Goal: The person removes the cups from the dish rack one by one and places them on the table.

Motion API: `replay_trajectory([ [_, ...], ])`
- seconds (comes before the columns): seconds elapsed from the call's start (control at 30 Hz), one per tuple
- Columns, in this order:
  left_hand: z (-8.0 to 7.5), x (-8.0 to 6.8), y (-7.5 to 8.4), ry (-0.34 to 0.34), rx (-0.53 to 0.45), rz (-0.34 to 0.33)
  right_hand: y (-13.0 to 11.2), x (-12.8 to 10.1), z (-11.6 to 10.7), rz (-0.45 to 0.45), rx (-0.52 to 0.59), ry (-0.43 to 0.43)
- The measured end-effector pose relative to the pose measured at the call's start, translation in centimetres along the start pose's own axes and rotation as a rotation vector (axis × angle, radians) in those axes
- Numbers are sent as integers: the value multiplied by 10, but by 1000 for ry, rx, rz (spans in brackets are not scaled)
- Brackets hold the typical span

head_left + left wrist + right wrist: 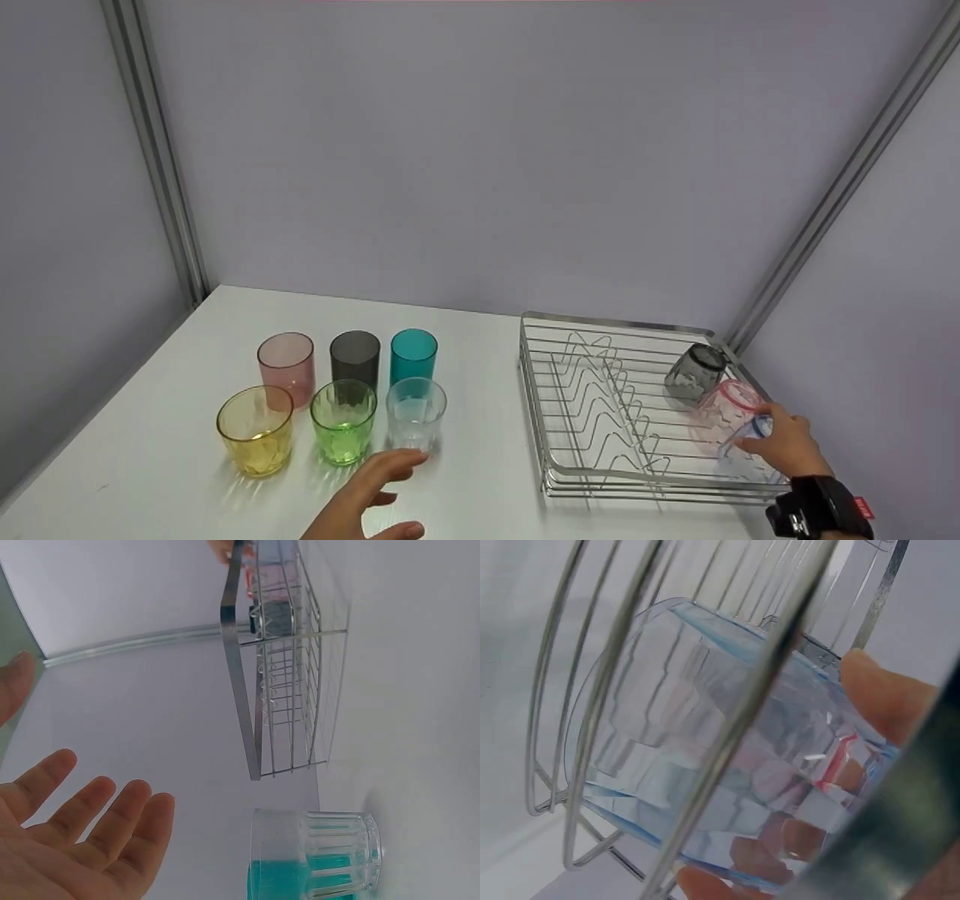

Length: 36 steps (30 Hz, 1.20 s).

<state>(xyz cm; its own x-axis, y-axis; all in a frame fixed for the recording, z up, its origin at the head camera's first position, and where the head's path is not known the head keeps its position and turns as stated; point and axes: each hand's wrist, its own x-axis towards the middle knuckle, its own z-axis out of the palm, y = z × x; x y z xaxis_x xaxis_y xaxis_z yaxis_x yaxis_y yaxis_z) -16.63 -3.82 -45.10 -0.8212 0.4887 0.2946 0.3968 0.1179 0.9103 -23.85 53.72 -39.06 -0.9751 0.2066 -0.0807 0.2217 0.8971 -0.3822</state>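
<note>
My right hand [787, 444] grips a clear bluish glass [750, 450] near its blue-edged base. The glass lies tilted, base up, in the front right corner of the wire dish rack [592, 471]. In the right wrist view, the fingers and thumb hold the bluish glass [697, 742] from both sides, behind the rack's wires. Right behind it sits a pink glass [721, 416], then a dark grey glass [694, 375], both also upturned. My left hand [367, 495] is held with spread, relaxed fingers in front of a clear glass [417, 420] and holds nothing.
On the white table [150, 390] at the left, a yellow glass [256, 442] and a green glass [343, 431] stand upright beside the clear one. Behind them stand a pink tumbler [292, 367], a dark grey tumbler [355, 360] and a teal tumbler [413, 358]. Walls enclose the back and sides.
</note>
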Motion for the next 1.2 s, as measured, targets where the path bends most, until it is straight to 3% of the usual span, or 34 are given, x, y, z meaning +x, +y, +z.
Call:
replay_trajectory([
  [0.13, -1, -2, 1, 2, -16, -28, -13, -7, -8, -48, 9, 35],
  [0.3, -2, -2, 6, -3, -30, -50, -37, -24, -15, -95, 54, 145],
  [0.53, -1, 3, 15, -18, -32, -97, -88, -60, -7, -113, 261, 368],
  [0.67, 2, 7, 21, -22, -33, -102, -119, -81, 2, -147, 425, 445],
  [0.97, 15, 14, 30, 19, -43, 85, -171, -114, 31, -319, 828, 389],
  [1.2, 26, 25, 36, 44, -18, 160, -200, -127, 58, -498, 1007, 294],
])
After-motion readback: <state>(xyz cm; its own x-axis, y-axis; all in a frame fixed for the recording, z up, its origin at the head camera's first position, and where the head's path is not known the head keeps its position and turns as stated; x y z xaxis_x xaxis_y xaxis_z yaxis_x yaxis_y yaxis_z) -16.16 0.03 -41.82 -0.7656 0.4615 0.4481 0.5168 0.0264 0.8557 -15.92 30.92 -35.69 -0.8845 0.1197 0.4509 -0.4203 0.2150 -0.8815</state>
